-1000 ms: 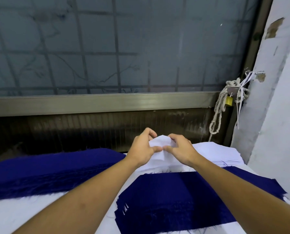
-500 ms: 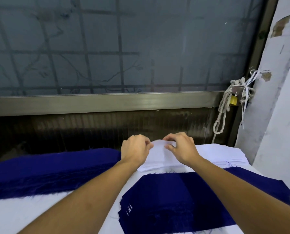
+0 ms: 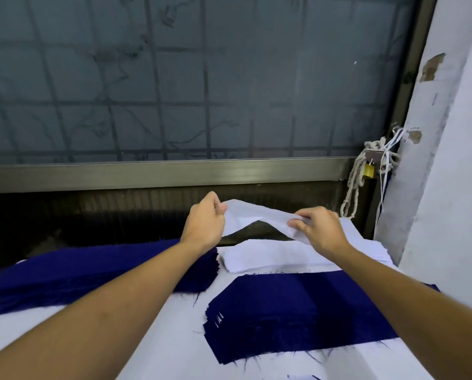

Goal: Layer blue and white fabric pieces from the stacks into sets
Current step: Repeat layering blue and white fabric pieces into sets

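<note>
A single white fabric piece (image 3: 256,213) is lifted above the white stack (image 3: 278,257) at the far side of the table. My left hand (image 3: 206,222) pinches its left end and my right hand (image 3: 318,229) pinches its right end, so it hangs stretched between them. A stack of dark blue pieces (image 3: 292,311) lies in front of the white stack, nearer me. A second, longer blue stack (image 3: 72,272) lies to the left, partly under my left forearm.
The table (image 3: 158,349) is covered in white. A dark window frame (image 3: 160,174) runs along the far edge. A white wall (image 3: 448,187) stands close on the right, with a rope and yellow padlock (image 3: 368,170) at its corner.
My hands were close together pinching the top white piece on the stack. They have moved apart and up, lifting the piece off the stack and spreading it out.
</note>
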